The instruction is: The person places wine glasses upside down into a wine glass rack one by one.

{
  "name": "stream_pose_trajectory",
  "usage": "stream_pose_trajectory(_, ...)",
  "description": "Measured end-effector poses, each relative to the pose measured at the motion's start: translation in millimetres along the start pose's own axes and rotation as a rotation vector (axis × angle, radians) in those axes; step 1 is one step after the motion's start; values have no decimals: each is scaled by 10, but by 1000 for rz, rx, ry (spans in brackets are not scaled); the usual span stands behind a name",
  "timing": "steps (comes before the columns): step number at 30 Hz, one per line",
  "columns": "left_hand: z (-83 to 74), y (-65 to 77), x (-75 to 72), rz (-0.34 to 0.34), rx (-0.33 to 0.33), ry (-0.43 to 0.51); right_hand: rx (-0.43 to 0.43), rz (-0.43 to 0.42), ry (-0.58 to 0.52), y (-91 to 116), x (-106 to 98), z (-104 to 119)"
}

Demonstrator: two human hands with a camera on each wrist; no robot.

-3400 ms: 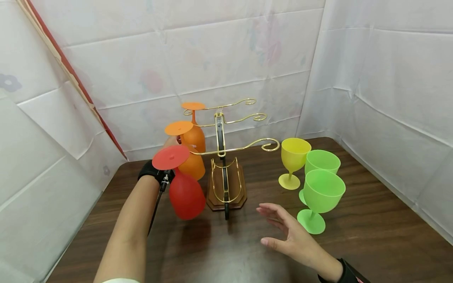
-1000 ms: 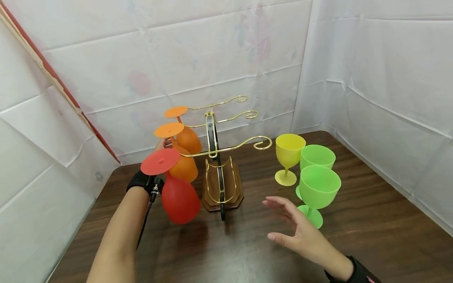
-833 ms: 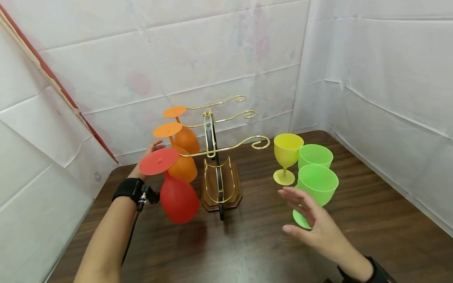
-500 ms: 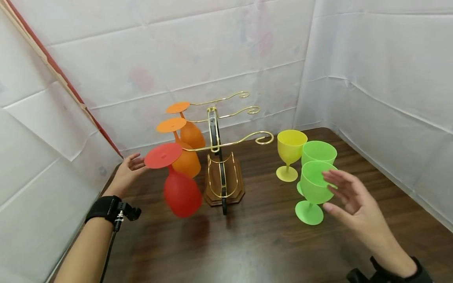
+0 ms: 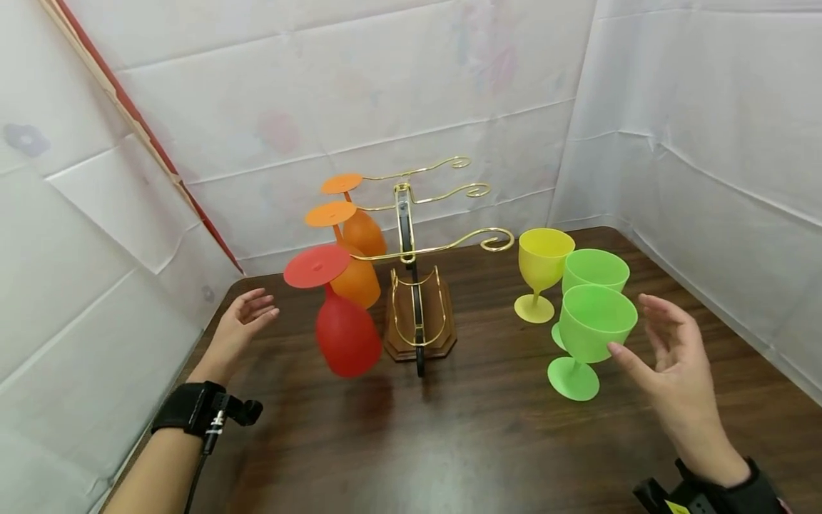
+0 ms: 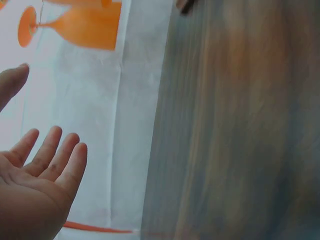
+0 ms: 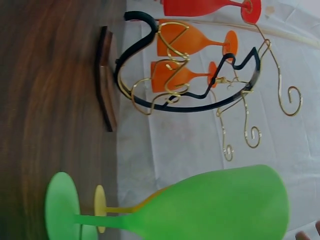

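Observation:
In the head view my right hand (image 5: 674, 364) is beside the front green goblet (image 5: 594, 321), its thumb overlapping the bowl's right edge and its fingers loosely bent; whether they touch is unclear. In the right wrist view only fingertips (image 7: 302, 235) show, past that goblet's bowl. My left hand (image 5: 234, 332) hovers at the left, holding nothing, apart from the red goblet (image 5: 347, 332). This goblet and two orange goblets (image 5: 359, 282) (image 5: 364, 232) hang upside down from the left side of the gold wire rack (image 5: 443, 248).
Behind the front green goblet stand another green goblet (image 5: 597, 268) and a yellow goblet (image 5: 544, 260), both upright. The rack's wooden base (image 5: 443, 346) rests on the dark wooden table (image 5: 398, 457). White sheeting (image 5: 411, 86) encloses the back and sides.
My left hand has come away from the hanging orange goblet, leftward and nearer. My right hand has moved right to the front green goblet. The head view has shifted slightly.

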State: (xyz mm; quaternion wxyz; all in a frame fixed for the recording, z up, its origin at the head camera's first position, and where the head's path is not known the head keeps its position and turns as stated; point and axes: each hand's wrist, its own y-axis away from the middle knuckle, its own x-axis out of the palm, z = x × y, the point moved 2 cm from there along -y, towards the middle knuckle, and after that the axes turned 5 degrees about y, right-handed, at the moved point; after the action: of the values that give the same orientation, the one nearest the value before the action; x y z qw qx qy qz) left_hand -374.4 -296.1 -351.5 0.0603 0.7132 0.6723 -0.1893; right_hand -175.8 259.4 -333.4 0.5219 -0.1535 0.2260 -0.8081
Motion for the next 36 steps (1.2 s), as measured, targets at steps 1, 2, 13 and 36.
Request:
stream_pose_trajectory(1, -2, 55, 23, -2, 5, 30, 27, -23, 7, 6, -8, -30)
stream_pose_trajectory(2, -4, 110, 45, -2, 12, 58, 56, -40, 13, 12, -16, -61)
stream_pose_trajectory(13, -165, 871, 284, 97, 48, 257, 269, 37, 102, 4, 24, -335)
stream_pose_trajectory(36, -325, 1474, 656, 210, 26, 191, 291, -25, 203, 19, 248, -486)
